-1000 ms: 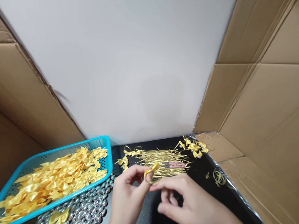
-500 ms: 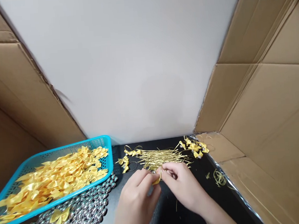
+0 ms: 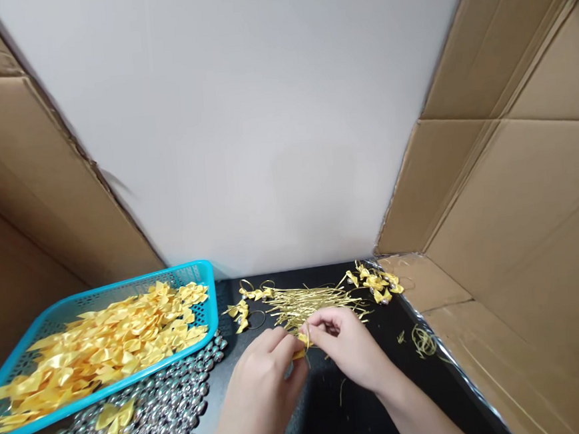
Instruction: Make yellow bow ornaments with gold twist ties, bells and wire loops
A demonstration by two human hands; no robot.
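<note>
Between both hands is a small yellow ribbon bow (image 3: 299, 354) with a gold cord looped upright at it. My left hand (image 3: 268, 372) is closed, pinching the bow between thumb and fingers. Against it, my right hand (image 3: 346, 343) is closed too, its thumb and forefinger on the gold cord (image 3: 307, 336). The fingers cover most of the bow, so its details are hidden. Just beyond the hands lies a spread pile of cut gold cords (image 3: 316, 302) on the black tabletop (image 3: 355, 412).
A blue basket (image 3: 213, 303) of yellow bows stands at left, beside many silver bells (image 3: 174, 406) with loose bows on them. Bows with cord loops lie left (image 3: 239, 312) and right (image 3: 375, 282) of the cords. A cord tangle (image 3: 423, 341) lies near the cardboard wall (image 3: 534, 211).
My right hand has shifted slightly left and its fingers curl more over the cord. The left hand still pinches the bow, and the loop has tilted a little.
</note>
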